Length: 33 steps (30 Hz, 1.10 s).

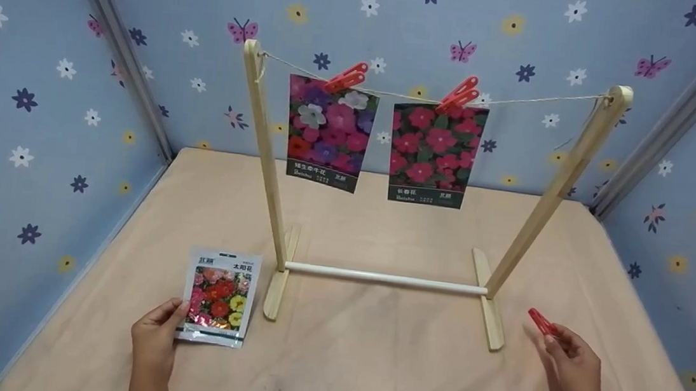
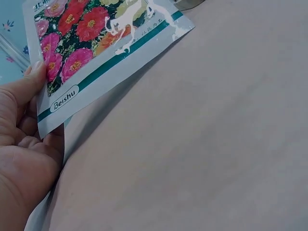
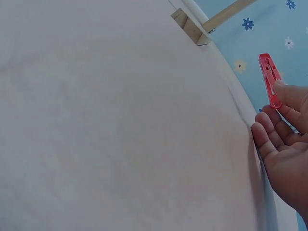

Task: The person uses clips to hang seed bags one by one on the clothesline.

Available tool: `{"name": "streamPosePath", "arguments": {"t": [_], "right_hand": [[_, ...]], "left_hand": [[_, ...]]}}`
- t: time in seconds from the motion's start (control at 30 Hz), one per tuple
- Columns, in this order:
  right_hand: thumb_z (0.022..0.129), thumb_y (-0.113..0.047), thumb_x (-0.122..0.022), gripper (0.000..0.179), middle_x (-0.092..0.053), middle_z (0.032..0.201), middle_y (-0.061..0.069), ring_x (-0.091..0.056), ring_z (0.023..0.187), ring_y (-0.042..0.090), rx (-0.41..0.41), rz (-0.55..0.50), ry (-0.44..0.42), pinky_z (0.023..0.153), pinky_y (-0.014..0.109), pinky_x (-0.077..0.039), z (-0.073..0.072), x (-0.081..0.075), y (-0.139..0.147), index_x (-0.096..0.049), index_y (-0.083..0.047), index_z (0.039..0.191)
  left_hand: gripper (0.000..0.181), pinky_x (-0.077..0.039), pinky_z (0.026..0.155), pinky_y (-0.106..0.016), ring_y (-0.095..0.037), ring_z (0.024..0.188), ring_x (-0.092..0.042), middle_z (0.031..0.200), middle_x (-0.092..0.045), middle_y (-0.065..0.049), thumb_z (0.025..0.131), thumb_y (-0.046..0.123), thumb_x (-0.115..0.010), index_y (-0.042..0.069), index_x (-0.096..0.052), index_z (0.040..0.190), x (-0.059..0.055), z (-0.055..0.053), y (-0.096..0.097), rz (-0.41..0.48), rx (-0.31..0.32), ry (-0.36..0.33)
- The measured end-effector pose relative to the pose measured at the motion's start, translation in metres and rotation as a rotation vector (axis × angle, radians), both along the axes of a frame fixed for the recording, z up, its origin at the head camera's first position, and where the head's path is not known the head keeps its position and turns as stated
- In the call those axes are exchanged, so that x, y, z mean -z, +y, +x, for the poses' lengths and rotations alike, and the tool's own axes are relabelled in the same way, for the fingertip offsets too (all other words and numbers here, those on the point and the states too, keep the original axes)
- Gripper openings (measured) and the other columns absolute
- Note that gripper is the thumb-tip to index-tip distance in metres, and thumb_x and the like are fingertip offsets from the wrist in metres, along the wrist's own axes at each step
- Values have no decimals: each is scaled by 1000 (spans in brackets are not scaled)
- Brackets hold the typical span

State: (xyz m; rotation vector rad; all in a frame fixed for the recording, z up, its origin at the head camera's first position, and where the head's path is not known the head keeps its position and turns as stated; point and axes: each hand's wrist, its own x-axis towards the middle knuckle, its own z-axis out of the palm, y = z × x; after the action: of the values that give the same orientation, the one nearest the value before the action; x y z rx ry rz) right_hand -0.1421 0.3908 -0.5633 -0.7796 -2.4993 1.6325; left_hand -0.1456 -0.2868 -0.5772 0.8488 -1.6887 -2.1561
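My left hand (image 1: 157,328) pinches the lower left edge of a flower seed packet (image 1: 220,298), thumb in front; the left wrist view shows the packet's "Beishu" corner (image 2: 65,98) close to the thumb. Over at the right, my right hand (image 1: 580,368) holds a red plastic clothespin (image 1: 542,321) between thumb and fingers, its far end pointing up and away. Two more flower packets, one of mixed colours (image 1: 328,133) and one of deep pink blooms (image 1: 435,156), hang from a string (image 1: 529,102), each under a red clothespin (image 1: 348,78).
The string runs between two wooden posts (image 1: 265,155) on flat feet (image 1: 492,324), joined low down by a white rod (image 1: 385,278). This frame stands on a table with a peach cloth (image 1: 356,375). Blue flower-patterned panels (image 1: 364,31) enclose the back and sides.
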Motion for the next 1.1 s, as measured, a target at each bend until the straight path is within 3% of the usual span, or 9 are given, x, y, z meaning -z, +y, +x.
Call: {"name": "streamPosePath", "arguments": {"t": [0.1,0.23,0.37,0.5,0.6,0.8,0.97,1.1], "right_hand": [[94,-36,-64,61,-52,129,10,-54,103,8,5,-77,17,77,9,-47,1,-5,-4,-45,-5,143],[92,-33,-67,56,-57,115,1,-60,98,6,47,-217,110,81,14,-52,3,-10,-9,-48,-7,138],[91,-31,-69,51,-61,106,-6,-63,97,6,70,-266,176,82,15,-52,5,-13,-11,-53,-9,134],[88,-31,-72,52,-63,106,-5,-65,95,8,84,-287,212,83,14,-52,6,-18,-12,-56,-8,132],[85,-27,-76,51,-64,106,-3,-65,94,10,116,-339,262,83,15,-52,6,-23,-14,-59,-6,128],[85,1,-72,35,-66,103,7,-67,91,15,156,-593,493,82,24,-55,11,-32,-20,-63,6,118],[89,14,-60,29,-66,103,15,-68,89,24,102,-790,647,82,30,-56,13,-39,-24,-59,14,118],[90,14,-58,27,-66,103,16,-68,89,24,61,-792,682,83,30,-55,13,-44,-26,-59,16,117]], "left_hand": [[9,-50,87,-15,-7,103,-58,92,-69,11,82,12,-79,19,-78,89,-1,2,4,30,17,29],[10,-51,84,-16,-4,97,-62,89,-71,8,82,6,-78,16,-78,83,-2,0,12,60,45,81],[10,-52,84,-17,-6,94,-62,88,-71,7,81,6,-79,15,-78,82,-3,-2,21,43,89,81],[7,-52,85,-20,-9,94,-61,90,-70,5,81,8,-80,13,-78,86,-6,-6,31,31,138,79],[11,-53,85,-21,-11,91,-61,90,-69,2,82,5,-78,3,-76,93,-9,-9,39,54,171,84],[17,-55,80,-24,-13,85,-60,91,-68,-4,81,1,-78,-5,-73,97,-15,-15,58,84,249,95],[15,-55,71,-24,-15,79,-59,86,-67,-6,81,0,-78,-8,-72,93,-17,-22,77,15,313,126],[12,-53,64,-23,-14,73,-58,80,-69,-5,81,-3,-76,-9,-72,90,-19,-28,91,-114,366,168]]}}
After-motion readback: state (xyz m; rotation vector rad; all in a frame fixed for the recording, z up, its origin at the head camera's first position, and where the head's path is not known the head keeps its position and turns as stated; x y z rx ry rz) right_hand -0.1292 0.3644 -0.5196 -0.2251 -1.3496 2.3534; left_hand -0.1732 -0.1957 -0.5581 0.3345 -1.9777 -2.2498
